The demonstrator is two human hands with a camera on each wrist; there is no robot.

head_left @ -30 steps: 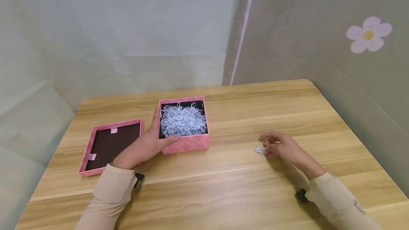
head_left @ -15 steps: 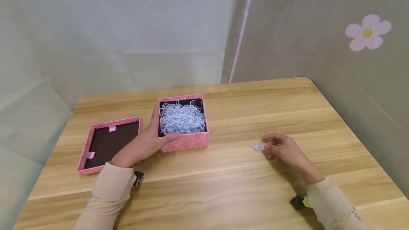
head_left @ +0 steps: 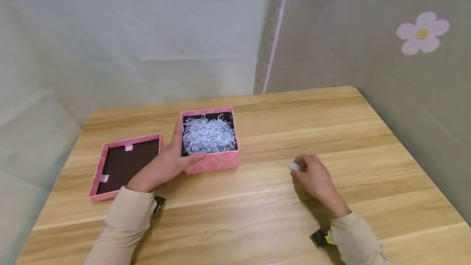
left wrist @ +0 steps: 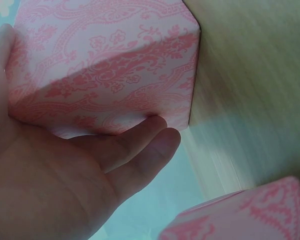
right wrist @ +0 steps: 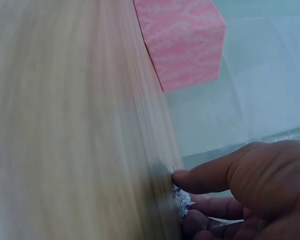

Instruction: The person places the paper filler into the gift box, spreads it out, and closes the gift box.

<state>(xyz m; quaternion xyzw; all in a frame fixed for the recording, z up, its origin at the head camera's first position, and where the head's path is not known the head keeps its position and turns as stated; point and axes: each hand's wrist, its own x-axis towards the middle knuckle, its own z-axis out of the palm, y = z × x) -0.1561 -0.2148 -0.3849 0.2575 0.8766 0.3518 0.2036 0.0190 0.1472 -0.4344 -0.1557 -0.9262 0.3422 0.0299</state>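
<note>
A pink patterned box point(head_left: 212, 162) stands on the table, filled with pale shredded paper point(head_left: 209, 135). My left hand point(head_left: 166, 167) rests against its near left corner, thumb along the front side and fingers along the left side. In the left wrist view those fingers point(left wrist: 140, 157) lie fairly straight, touching the box wall point(left wrist: 115, 75). Off to the right, my right hand point(head_left: 314, 177) pinches a small tuft of shredded paper point(head_left: 292, 166) at the table top. The right wrist view has the tuft point(right wrist: 183, 201) between thumb and curled fingers, partly hidden by them.
The box's pink lid point(head_left: 125, 167) lies upturned left of the box, its dark inside showing, partly behind the left forearm. A wooden table point(head_left: 257, 216) carries everything. Curtains hang behind it, with a flower print point(head_left: 422, 33) at the right.
My right hand has moved a little left and closed its thumb and fingers round the paper tuft, which also shifted slightly left. The left hand stays at the box.
</note>
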